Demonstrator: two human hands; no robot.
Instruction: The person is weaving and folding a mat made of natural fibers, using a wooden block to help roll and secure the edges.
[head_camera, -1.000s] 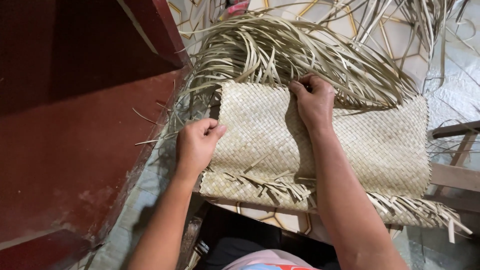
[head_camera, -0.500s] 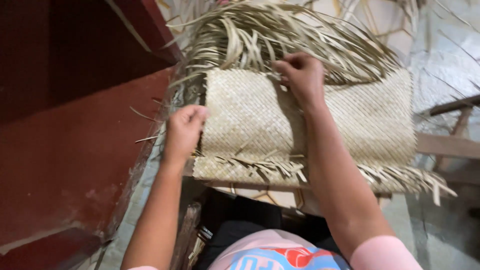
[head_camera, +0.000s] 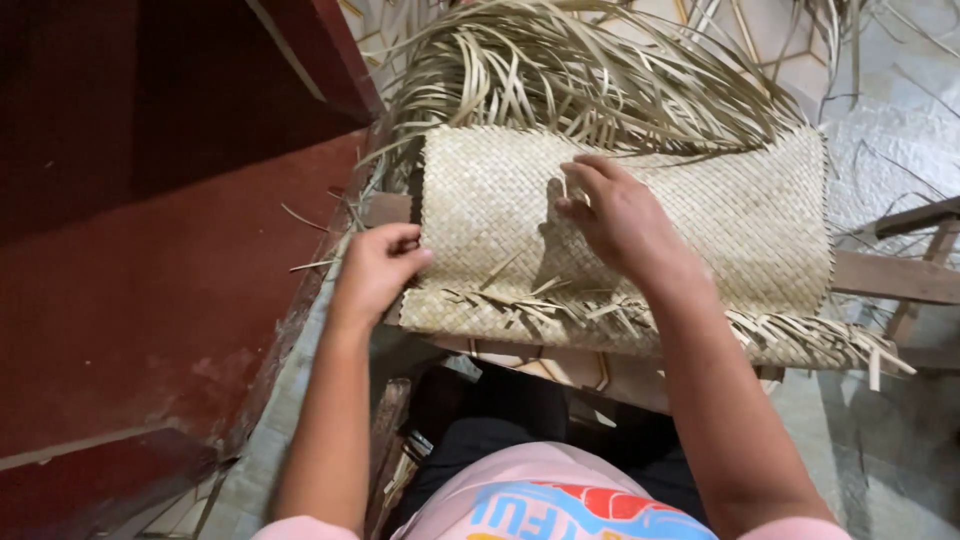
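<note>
**Both hands on the woven mat, centre frame**

I'm looking at the right hand first: fingers bent and drawn close, tips pressed to the weave, and a thin pale strip stands up right at the fingertips. I cannot tell whether it is truly pinched. Left hand now: fingers curled shut around the mat's left edge, thumb on top, gripping it.

The woven mat fills the middle of the frame, lying flat across a wooden frame that pokes out at centre right. Its near edge ends in a ragged fringe of cut ends. Along its far edge, a big sheaf of loose unwoven strips fans across the top of the frame.

Left side of frame: dark red wooden boards. Bottom centre, I see the pink printed shirt. No container in sight here.
</note>
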